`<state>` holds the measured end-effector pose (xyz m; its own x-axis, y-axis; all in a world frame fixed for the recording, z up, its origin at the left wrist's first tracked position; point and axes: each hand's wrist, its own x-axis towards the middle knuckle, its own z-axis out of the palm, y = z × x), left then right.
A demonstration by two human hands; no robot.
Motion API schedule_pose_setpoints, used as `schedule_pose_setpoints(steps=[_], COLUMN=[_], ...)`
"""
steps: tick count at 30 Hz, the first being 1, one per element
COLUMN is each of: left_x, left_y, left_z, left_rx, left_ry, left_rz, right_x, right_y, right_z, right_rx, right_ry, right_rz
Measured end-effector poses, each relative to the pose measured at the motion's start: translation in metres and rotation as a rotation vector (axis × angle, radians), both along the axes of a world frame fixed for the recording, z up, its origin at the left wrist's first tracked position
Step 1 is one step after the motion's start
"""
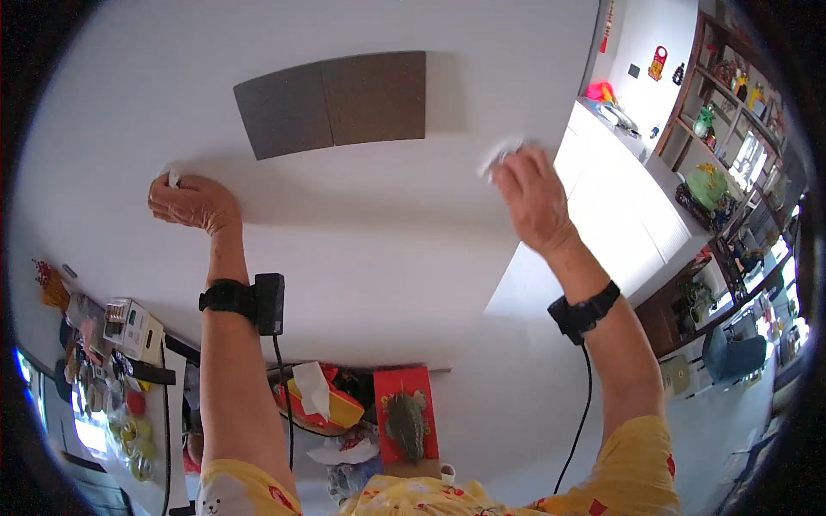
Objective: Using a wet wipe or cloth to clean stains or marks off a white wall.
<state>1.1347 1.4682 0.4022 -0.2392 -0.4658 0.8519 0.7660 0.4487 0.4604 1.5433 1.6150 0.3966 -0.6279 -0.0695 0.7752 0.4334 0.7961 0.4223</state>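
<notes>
Both my arms reach up in front of a pale wall (361, 277). My left hand (193, 201) is curled around a small white wad (173, 178), perhaps tissue or cloth, below and left of a dark rectangular panel (377, 97). The panel has a seam down its middle and throws a shadow on the wall. My right hand (534, 203), on the right side near a white cabinet, grips a crumpled white wad (502, 157); its edges are blurred. Whether either wad touches the wall I cannot tell. Each wrist wears a black strap with a cable.
Below lie a red and yellow tissue box (329, 403) and a red box (387, 380) bearing a bumpy dark green object (405, 426). A cluttered table with a white carton (133, 329) is at left. The white cabinet (619, 187), display shelves (687, 122) and a blue chair (735, 355) stand at right.
</notes>
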Motion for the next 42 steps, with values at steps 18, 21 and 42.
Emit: schedule_pose_setpoints(steps=[18,21,42], left_x=[-0.006,-0.001,-0.047], left_y=[-0.001,-0.002,0.009], left_z=[-0.003,0.0,-0.004], left_rx=[-0.043,-0.035,-0.017], left_ry=[-0.025,-0.08,0.019], left_rz=[0.014,-0.023,-0.092], right_x=[0.026,0.029,-0.014], right_y=[0.022,0.018,-0.007], right_z=[0.065,0.021,0.035], right_rx=[0.217,0.047,0.202], right_ry=[0.139,0.07,0.171], right_rz=[-0.055,-0.015,-0.141])
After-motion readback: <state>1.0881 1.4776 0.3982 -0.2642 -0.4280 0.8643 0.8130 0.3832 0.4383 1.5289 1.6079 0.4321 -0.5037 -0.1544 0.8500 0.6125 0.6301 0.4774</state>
